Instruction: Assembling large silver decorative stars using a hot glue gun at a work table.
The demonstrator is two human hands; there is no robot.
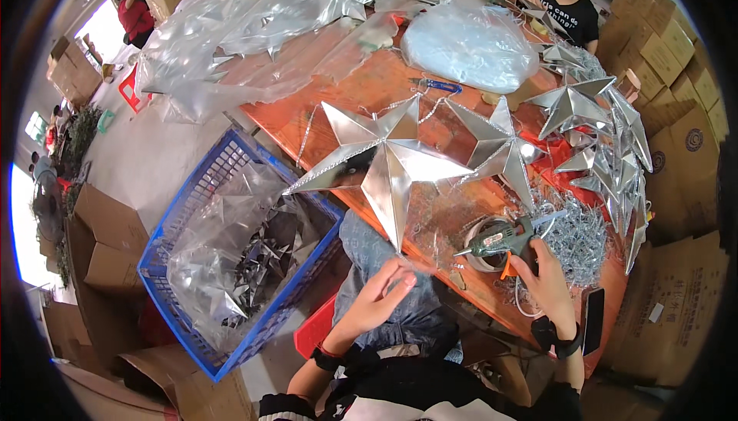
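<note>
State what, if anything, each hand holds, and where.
Right hand: the glue gun, by its handle. Left hand: at the silver star's lower tip; grip unclear.

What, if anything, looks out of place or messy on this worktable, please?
The silver strands look messiest: they lie in a loose, tangled heap on the worktable, close beside the glue gun in the right hand. The phone also seems somewhat out of place, lying near the edge among the craft materials.

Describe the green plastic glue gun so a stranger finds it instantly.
Start at the orange-red wooden table. Over its near right side, beside tangled silver tinsel, the right hand holds the glue gun. Its green body and orange trigger set it apart from that silvery tinsel.
</note>
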